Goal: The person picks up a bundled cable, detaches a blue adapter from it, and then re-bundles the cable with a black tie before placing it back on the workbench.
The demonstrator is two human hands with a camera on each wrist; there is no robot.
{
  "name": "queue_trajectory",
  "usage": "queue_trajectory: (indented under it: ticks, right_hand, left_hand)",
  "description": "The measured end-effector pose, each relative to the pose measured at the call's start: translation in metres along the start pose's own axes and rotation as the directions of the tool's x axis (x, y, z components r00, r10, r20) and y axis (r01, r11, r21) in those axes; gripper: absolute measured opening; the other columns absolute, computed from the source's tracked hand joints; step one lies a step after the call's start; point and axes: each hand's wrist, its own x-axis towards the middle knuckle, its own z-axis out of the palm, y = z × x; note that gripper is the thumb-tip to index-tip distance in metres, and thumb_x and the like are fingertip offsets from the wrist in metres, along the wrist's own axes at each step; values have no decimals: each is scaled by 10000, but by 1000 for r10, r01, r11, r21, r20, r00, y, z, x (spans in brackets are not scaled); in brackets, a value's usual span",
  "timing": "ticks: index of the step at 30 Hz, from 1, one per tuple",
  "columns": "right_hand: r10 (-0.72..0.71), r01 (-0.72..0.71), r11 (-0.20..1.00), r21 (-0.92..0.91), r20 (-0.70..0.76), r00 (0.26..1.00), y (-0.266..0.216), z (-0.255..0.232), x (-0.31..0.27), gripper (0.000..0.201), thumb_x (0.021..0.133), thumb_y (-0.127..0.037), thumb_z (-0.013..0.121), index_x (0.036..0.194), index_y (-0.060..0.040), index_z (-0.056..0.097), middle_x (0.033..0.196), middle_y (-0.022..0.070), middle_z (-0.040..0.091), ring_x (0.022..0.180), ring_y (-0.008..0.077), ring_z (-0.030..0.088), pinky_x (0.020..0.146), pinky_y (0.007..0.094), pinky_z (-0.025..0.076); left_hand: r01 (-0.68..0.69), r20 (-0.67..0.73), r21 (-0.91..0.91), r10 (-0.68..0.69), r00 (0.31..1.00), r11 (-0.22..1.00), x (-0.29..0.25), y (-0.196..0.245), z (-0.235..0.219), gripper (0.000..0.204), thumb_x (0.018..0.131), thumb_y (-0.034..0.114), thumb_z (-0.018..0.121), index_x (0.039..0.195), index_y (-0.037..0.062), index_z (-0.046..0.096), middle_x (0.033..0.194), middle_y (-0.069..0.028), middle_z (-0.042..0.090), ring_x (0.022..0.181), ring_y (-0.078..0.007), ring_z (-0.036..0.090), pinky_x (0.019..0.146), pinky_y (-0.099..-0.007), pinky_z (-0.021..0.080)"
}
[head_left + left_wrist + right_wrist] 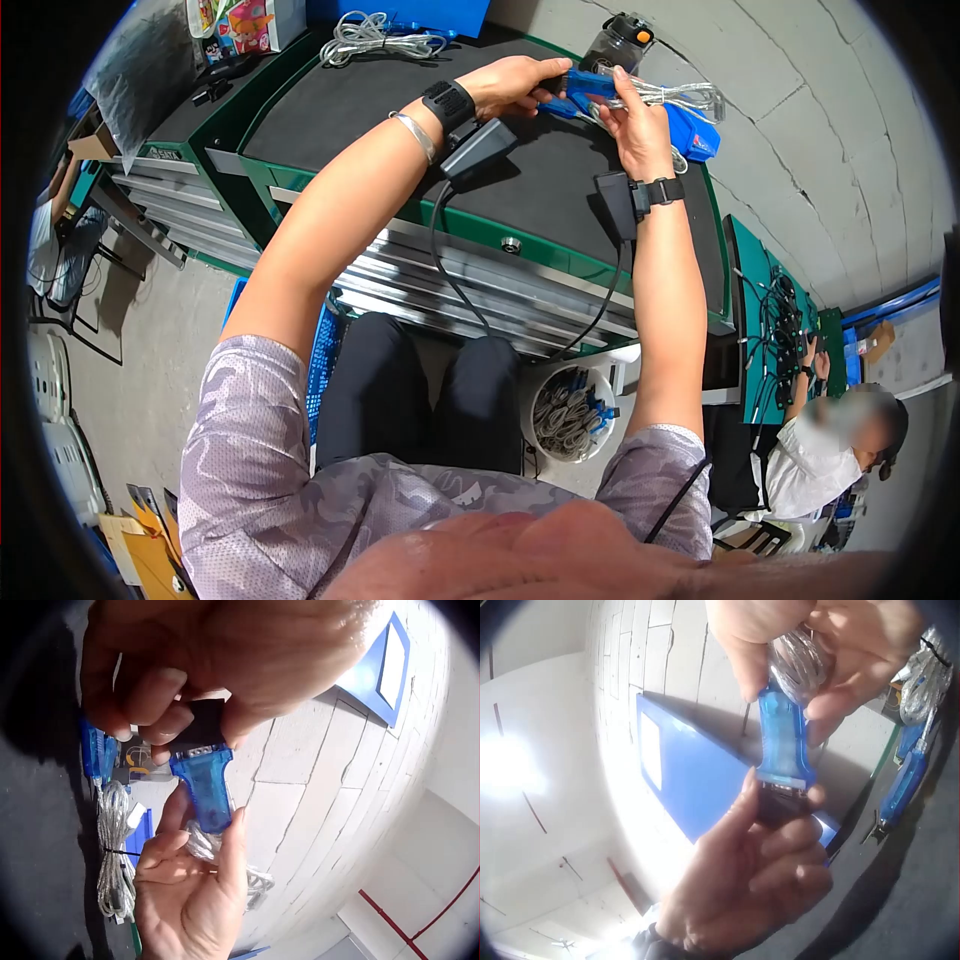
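Above the dark mat (400, 130), my left hand (515, 85) pinches a black cap (206, 720) at the end of a translucent blue cable connector (210, 791). My right hand (640, 130) grips the connector's body from the other end, thumb on one side and fingers on the other. A strip of the metal plug (199, 751) shows between the cap and the blue housing. The connector's clear silvery cable (799, 664) is bundled in a coil at the right hand, partly hidden by its fingers in the right wrist view.
Another tied cable (114, 855) with a blue connector lies on the mat beyond the hands. A cable coil (375, 42) lies at the back left, near a bottle (617, 48) and a blue box (692, 135). Below, a white bucket (528, 425) holds cables. Another person (825, 455) sits at right.
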Motion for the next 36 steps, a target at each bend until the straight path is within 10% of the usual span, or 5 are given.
queue_trajectory:
  ticks: [5,11,15,23,36]
  right_hand:
    - [167,-187,966,176,123,978,10,-28,15,245,865,-211,717,1017,-37,636,916,56,666,776,174,661,572,188,516]
    - [-6,29,975,220,-105,994,-2,-18,10,273,856,-209,723,1029,-18,632,933,96,669,807,219,678,528,181,516]
    - [218,-173,844,508,-29,976,-4,-24,17,273,868,-261,688,1034,-56,621,963,76,661,786,226,662,487,173,492]
    - [263,-282,798,532,112,958,-4,-19,14,187,898,-255,639,995,-95,642,909,26,674,764,155,661,471,160,484]
    - [223,-211,914,348,5,975,-2,-10,11,267,886,-277,664,1055,-83,595,959,46,654,781,184,660,495,169,477]
  left_hand:
    - [112,232,-60,-95,968,992,22,-19,-5,540,901,574,546,1004,54,649,875,-6,569,730,-75,463,667,-268,442]
    - [9,-158,-190,-40,987,982,9,-11,-11,472,927,498,541,994,37,620,672,51,482,521,-53,361,662,-279,446]
    - [50,159,-439,23,987,897,3,1,-9,454,983,463,451,1020,42,614,662,54,474,513,-48,350,645,-237,428]
    - [22,426,-468,203,881,883,-5,7,-5,481,1004,457,398,1050,32,618,665,25,480,552,-85,352,637,-256,363]
    - [24,300,-422,114,947,906,-5,5,0,352,967,425,524,1069,90,556,705,10,560,657,-61,561,709,-264,496]
